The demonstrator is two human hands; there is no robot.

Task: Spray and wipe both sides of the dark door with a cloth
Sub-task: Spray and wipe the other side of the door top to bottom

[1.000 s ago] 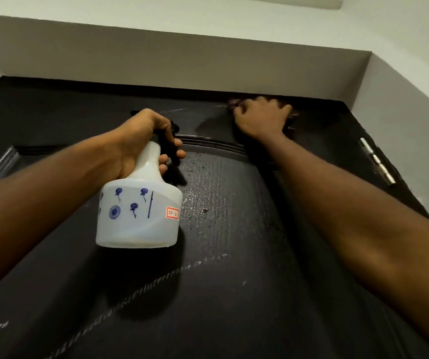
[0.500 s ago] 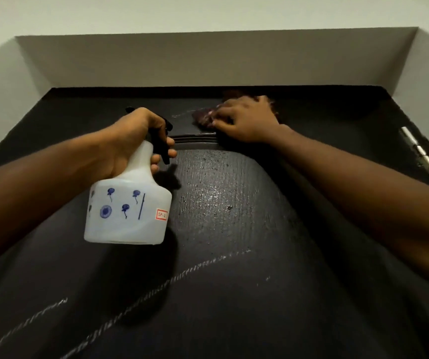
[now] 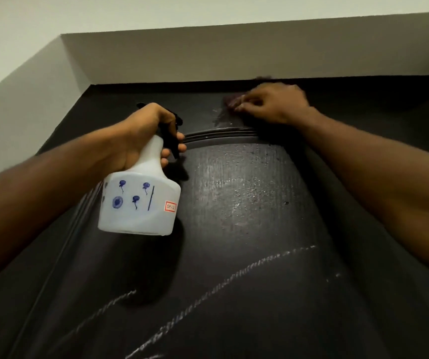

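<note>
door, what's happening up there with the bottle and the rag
A person is cleaning the dark door near its top edge. The left hand grips a white spray bottle by the neck, fingers at the black trigger, nozzle towards the door. The right hand holds a dark cloth against the door just under the frame. Spray droplets glisten on the panel below, not yet wiped.

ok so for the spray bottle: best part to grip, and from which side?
Grip the narrow neck under the black trigger, coming from the side away from the door, as the left hand does. The bottle is wide and squat below; the neck fits a curled palm and leaves fingers on the trigger.
</note>
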